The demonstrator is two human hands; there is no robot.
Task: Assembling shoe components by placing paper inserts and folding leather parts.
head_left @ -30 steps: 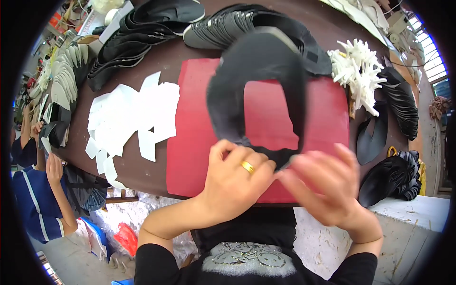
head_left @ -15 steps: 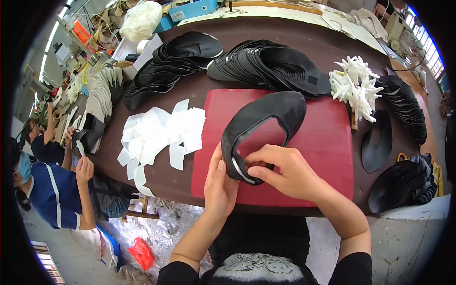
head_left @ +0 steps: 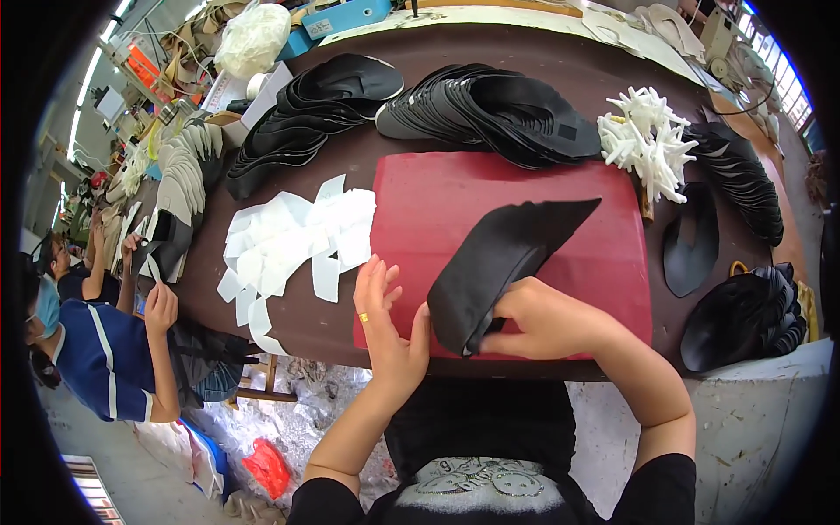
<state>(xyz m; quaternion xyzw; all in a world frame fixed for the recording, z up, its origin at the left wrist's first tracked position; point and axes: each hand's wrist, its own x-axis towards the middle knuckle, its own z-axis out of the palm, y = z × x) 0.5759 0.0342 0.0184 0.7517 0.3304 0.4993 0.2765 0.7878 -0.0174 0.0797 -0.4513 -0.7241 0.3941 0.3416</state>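
A black shoe upper (head_left: pixel 499 262) is tilted up over the red mat (head_left: pixel 604 306), its smooth outer side showing and its pointed end toward the far right. My right hand (head_left: pixel 556 319) grips it near its lower end, thumb and fingers closed at the edge. On the other side, my left hand (head_left: pixel 392 337) is open, fingers stretched upward and a gold ring on one of them. Its thumb tip lies beside the upper, touching or nearly so. The white strip inside the upper is hidden from this angle.
White pieces (head_left: pixel 271 249) lie in a pile left of the mat. Behind stand stacks of black uppers (head_left: pixel 477 118) and a bundle of white pronged pieces (head_left: pixel 652 144). More black parts (head_left: pixel 735 328) lie at right. A co-worker (head_left: pixel 105 359) sits at left.
The shoe upper has turned from showing its opening to showing its outer side. My left hand has let go and spread its fingers; my right hand still holds the upper.
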